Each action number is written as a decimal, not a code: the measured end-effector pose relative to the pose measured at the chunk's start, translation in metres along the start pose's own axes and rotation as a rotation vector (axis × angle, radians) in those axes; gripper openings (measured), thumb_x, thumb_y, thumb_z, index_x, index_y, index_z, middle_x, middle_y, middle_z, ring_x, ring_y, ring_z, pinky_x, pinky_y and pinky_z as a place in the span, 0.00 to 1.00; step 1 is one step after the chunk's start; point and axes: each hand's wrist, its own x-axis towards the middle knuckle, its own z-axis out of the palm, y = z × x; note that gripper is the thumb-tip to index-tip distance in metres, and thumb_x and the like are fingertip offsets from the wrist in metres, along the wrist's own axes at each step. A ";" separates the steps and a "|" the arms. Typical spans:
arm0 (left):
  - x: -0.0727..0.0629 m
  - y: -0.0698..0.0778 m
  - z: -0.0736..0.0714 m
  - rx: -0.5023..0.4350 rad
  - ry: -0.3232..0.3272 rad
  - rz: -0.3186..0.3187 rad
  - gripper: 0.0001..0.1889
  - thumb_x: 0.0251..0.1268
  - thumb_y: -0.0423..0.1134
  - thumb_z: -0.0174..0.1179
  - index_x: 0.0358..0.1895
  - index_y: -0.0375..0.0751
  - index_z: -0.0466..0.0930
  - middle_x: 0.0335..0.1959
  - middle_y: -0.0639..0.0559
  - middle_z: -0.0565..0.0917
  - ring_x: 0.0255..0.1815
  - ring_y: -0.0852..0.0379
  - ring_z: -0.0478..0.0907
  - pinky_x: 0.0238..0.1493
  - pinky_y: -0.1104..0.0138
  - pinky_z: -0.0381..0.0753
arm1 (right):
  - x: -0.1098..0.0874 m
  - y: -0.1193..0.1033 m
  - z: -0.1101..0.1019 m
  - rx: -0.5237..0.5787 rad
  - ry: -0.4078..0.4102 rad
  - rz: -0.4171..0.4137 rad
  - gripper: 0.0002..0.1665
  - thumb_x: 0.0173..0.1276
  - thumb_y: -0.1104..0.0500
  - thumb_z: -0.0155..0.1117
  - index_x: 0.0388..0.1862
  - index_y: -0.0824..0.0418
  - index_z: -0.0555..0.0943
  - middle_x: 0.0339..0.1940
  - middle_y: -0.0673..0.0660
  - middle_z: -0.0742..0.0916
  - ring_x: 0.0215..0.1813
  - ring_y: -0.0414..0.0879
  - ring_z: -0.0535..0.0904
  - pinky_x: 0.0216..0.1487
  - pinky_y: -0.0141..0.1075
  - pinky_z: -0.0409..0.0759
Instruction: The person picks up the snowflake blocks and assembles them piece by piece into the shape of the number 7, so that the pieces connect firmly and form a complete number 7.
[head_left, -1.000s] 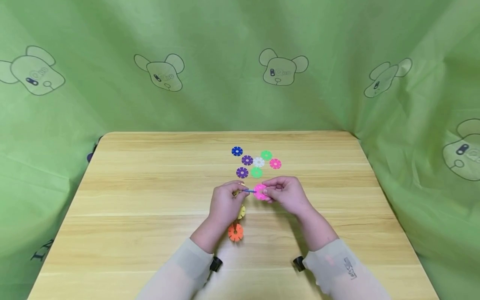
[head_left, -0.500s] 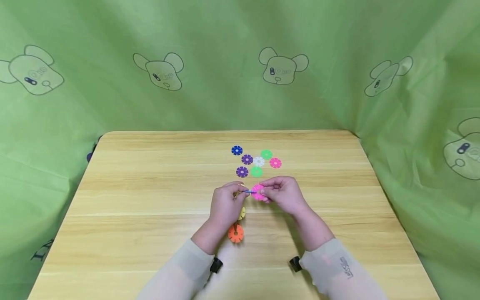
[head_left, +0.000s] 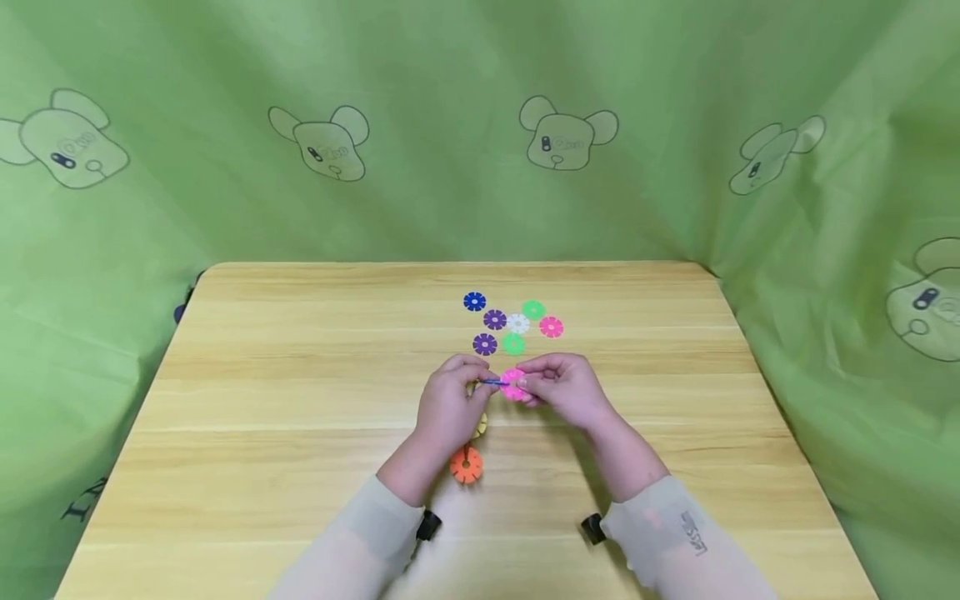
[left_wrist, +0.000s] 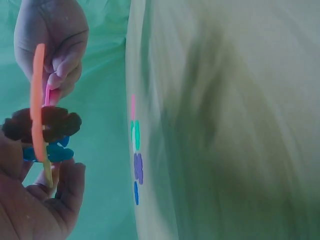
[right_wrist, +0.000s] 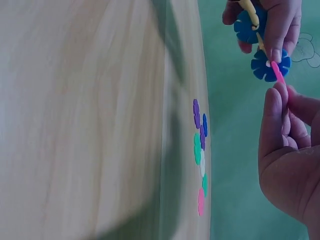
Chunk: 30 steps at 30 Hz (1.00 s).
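My left hand point(head_left: 450, 404) grips a chain of joined, notched plastic discs. An orange disc point(head_left: 474, 472) hangs at the near end, with a yellow disc point(head_left: 481, 427) above it. The left wrist view also shows a brown disc point(left_wrist: 60, 122) in the chain. At the far end, a blue disc point(right_wrist: 260, 71) sits edge-on to the head camera by the left fingertips. My right hand point(head_left: 570, 392) pinches a pink disc point(head_left: 512, 385) between thumb and fingers. Its edge meets the blue disc's edge at right angles; how deep the slots engage is hard to tell.
Beyond the hands, loose discs lie flat on the wooden table point(head_left: 300, 483): a dark blue disc point(head_left: 474, 302), two purple, two green, a white disc point(head_left: 517, 323) and another pink disc point(head_left: 551, 327). Green cloth point(head_left: 450, 200) hangs behind and at both sides.
My right hand has shifted slightly left with the pink disc, bringing it closer to the left fingertips. The left hand and its chain have drifted a little left. The loose discs stay put.
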 end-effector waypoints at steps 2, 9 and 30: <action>0.001 0.000 -0.001 -0.008 -0.005 -0.009 0.02 0.69 0.35 0.72 0.41 0.41 0.92 0.52 0.49 0.87 0.55 0.49 0.85 0.59 0.57 0.84 | 0.003 0.002 -0.004 -0.014 0.020 -0.013 0.15 0.72 0.72 0.68 0.54 0.79 0.82 0.42 0.69 0.91 0.33 0.46 0.89 0.40 0.39 0.90; 0.001 -0.002 -0.004 -0.026 -0.014 -0.098 0.02 0.69 0.34 0.71 0.39 0.39 0.90 0.56 0.49 0.87 0.56 0.47 0.84 0.57 0.53 0.82 | 0.034 0.007 -0.036 -0.383 0.330 -0.159 0.18 0.73 0.61 0.73 0.55 0.74 0.86 0.38 0.64 0.89 0.35 0.46 0.81 0.35 0.28 0.81; 0.000 -0.001 -0.004 -0.003 -0.043 -0.134 0.03 0.70 0.37 0.71 0.40 0.41 0.90 0.54 0.51 0.89 0.57 0.48 0.84 0.61 0.52 0.82 | 0.090 0.045 -0.048 -0.781 0.263 0.082 0.39 0.77 0.45 0.66 0.72 0.74 0.74 0.63 0.74 0.80 0.66 0.69 0.77 0.70 0.60 0.74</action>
